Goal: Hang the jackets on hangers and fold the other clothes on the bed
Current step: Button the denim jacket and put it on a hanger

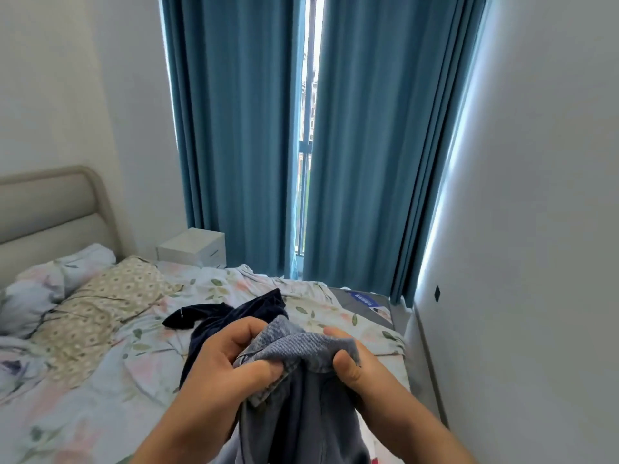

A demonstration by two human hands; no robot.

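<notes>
Holding the denim garment (301, 396) bunched at lower centre of the frame, above the bed (100, 380), the left grip (231, 360) and right grip (355, 366) each pinch its upper edge between thumb and curled fingers. Risk: both holds gather crumpled cloth, so the edge may slip or twist when spread. A navy garment (227, 316) lying just behind could snag.
</notes>
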